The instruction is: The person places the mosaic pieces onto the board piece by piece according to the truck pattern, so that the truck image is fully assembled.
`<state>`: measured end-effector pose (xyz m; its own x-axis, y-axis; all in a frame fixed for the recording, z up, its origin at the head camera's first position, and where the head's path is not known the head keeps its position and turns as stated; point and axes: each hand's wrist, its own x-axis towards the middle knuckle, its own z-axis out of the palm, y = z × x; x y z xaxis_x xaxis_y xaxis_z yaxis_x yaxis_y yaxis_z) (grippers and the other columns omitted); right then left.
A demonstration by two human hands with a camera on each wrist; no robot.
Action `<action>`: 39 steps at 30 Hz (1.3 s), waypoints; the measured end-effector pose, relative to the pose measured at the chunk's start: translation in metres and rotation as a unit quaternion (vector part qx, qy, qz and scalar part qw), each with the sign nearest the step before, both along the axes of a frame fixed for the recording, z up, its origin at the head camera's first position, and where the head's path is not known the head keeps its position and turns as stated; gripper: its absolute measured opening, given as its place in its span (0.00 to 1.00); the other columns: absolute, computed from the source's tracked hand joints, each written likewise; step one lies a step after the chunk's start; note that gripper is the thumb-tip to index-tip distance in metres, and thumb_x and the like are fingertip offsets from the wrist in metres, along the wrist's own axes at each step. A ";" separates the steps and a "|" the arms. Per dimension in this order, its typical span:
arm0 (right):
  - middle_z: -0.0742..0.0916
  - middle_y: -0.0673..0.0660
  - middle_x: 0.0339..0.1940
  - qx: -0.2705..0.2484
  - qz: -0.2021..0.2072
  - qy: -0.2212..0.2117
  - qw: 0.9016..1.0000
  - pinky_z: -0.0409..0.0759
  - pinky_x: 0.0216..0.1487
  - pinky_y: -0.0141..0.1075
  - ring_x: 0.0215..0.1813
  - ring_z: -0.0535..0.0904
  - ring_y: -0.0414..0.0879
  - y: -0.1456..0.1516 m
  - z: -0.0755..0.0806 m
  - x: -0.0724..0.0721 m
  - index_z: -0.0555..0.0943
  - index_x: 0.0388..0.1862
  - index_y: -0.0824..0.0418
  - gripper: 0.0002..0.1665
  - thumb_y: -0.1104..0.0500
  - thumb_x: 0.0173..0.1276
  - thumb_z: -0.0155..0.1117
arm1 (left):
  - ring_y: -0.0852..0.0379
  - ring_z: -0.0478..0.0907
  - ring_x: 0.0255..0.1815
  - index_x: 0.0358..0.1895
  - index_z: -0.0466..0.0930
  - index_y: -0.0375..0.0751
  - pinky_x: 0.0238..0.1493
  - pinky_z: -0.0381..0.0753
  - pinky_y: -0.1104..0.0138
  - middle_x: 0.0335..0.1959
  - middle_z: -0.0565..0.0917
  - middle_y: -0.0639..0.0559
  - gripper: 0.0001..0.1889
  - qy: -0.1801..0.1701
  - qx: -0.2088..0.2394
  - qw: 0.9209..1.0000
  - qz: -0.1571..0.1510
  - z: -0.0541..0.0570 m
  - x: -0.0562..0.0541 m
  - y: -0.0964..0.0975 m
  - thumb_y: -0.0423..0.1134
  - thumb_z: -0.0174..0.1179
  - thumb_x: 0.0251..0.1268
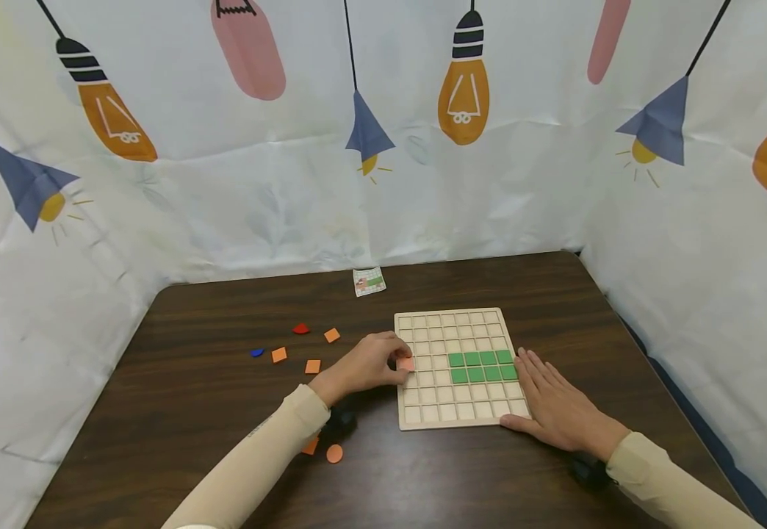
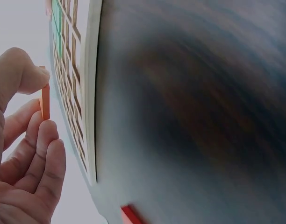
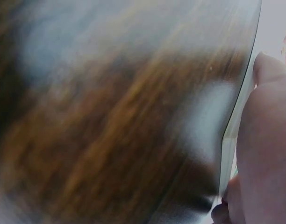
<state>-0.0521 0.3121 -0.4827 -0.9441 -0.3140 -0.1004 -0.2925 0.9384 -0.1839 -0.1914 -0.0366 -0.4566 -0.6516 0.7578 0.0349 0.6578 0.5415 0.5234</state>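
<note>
A pale wooden grid board [image 1: 424,422] lies on the dark table, with two rows of green square tiles [image 1: 474,375] set in its right half. Over the board's left edge, my left hand [image 1: 373,364] pinches a flat orange tile [image 2: 46,100] between thumb and fingers. The left wrist view shows that tile edge-on, above the level of the grid. My right hand [image 1: 558,404] lies along the board's right edge, fingers straight, thumb at the near right corner. In the right wrist view, the back of the hand hides most of the board.
Left of the board lie several orange squares [image 1: 279,355], a red piece [image 1: 300,328] and a blue piece [image 1: 257,353]. An orange disc [image 1: 334,453] sits near my left forearm. Behind the board is a small printed card [image 1: 369,281], close to the patterned curtain [image 1: 278,213].
</note>
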 end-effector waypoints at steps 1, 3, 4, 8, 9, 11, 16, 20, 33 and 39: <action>0.56 0.71 0.85 0.000 0.000 0.000 1.000 0.60 0.81 0.63 0.86 0.53 0.68 0.000 0.000 0.000 0.52 0.84 0.71 0.63 0.23 0.72 0.50 | 0.60 0.82 0.45 0.51 0.87 0.44 0.50 0.84 0.67 0.46 0.86 0.52 0.14 0.002 -0.002 1.000 -0.002 -0.001 0.000 0.003 0.42 0.67 0.64; 0.56 0.71 0.85 0.000 0.000 0.001 1.000 0.60 0.81 0.63 0.86 0.53 0.68 0.000 -0.001 0.000 0.52 0.84 0.71 0.63 0.23 0.72 0.50 | 0.61 0.82 0.44 0.50 0.87 0.45 0.50 0.83 0.67 0.45 0.86 0.53 0.14 0.009 0.000 1.000 -0.009 -0.002 0.000 0.008 0.42 0.67 0.63; 0.56 0.71 0.85 -0.001 0.000 0.001 1.000 0.60 0.81 0.63 0.86 0.53 0.68 -0.001 -0.001 0.000 0.52 0.84 0.71 0.63 0.23 0.72 0.50 | 0.61 0.81 0.43 0.50 0.88 0.45 0.49 0.83 0.67 0.44 0.86 0.53 0.13 0.015 0.000 1.000 -0.015 -0.003 0.000 0.011 0.42 0.67 0.63; 0.57 0.71 0.85 -0.002 0.003 0.004 1.000 0.61 0.81 0.62 0.86 0.53 0.68 -0.001 -0.002 0.000 0.53 0.83 0.71 0.62 0.25 0.73 0.51 | 0.61 0.82 0.42 0.48 0.88 0.44 0.47 0.82 0.69 0.43 0.87 0.53 0.13 0.026 0.002 0.999 -0.039 -0.007 0.000 0.022 0.42 0.67 0.63; 0.57 0.71 0.85 -0.001 0.004 0.005 1.000 0.61 0.81 0.62 0.85 0.53 0.68 -0.001 -0.002 0.001 0.53 0.83 0.71 0.62 0.25 0.73 0.51 | 0.61 0.82 0.42 0.49 0.88 0.43 0.47 0.82 0.70 0.43 0.87 0.52 0.13 0.027 0.001 0.999 -0.044 -0.007 0.000 0.025 0.42 0.67 0.63; 0.57 0.72 0.85 0.000 0.005 0.006 1.000 0.62 0.80 0.62 0.85 0.54 0.68 -0.001 -0.002 0.001 0.53 0.83 0.71 0.62 0.25 0.73 0.51 | 0.62 0.81 0.41 0.49 0.88 0.43 0.45 0.81 0.71 0.44 0.87 0.53 0.13 0.022 -0.003 0.998 -0.052 -0.009 0.001 0.029 0.41 0.67 0.63; 0.56 0.71 0.85 0.001 0.003 0.006 1.000 0.62 0.80 0.62 0.86 0.53 0.68 -0.001 -0.002 0.000 0.52 0.83 0.71 0.63 0.24 0.73 0.50 | 0.64 0.77 0.38 0.48 0.88 0.44 0.41 0.78 0.75 0.42 0.86 0.54 0.12 0.023 -0.007 0.998 -0.065 -0.012 0.003 0.038 0.40 0.66 0.63; 0.57 0.71 0.85 0.003 0.003 0.009 1.000 0.61 0.81 0.62 0.86 0.53 0.67 -0.002 -0.002 0.000 0.53 0.83 0.71 0.63 0.24 0.73 0.51 | 0.65 0.77 0.39 0.48 0.88 0.44 0.43 0.78 0.76 0.42 0.86 0.54 0.12 0.027 -0.004 0.997 -0.076 -0.015 0.003 0.044 0.40 0.67 0.63; 0.57 0.71 0.85 0.008 -0.002 0.006 1.000 0.61 0.81 0.61 0.86 0.53 0.67 -0.002 -0.001 -0.001 0.53 0.83 0.72 0.63 0.23 0.72 0.49 | 0.63 0.80 0.41 0.50 0.89 0.42 0.46 0.80 0.74 0.44 0.87 0.52 0.14 0.018 -0.018 0.996 -0.082 -0.016 0.004 0.056 0.39 0.68 0.63; 0.57 0.71 0.85 0.013 -0.003 0.003 1.000 0.61 0.81 0.61 0.86 0.53 0.67 0.000 0.000 -0.001 0.53 0.83 0.72 0.64 0.22 0.72 0.49 | 0.63 0.79 0.40 0.50 0.89 0.42 0.45 0.78 0.75 0.44 0.88 0.52 0.13 0.028 -0.019 0.995 -0.090 -0.017 0.002 0.058 0.40 0.68 0.64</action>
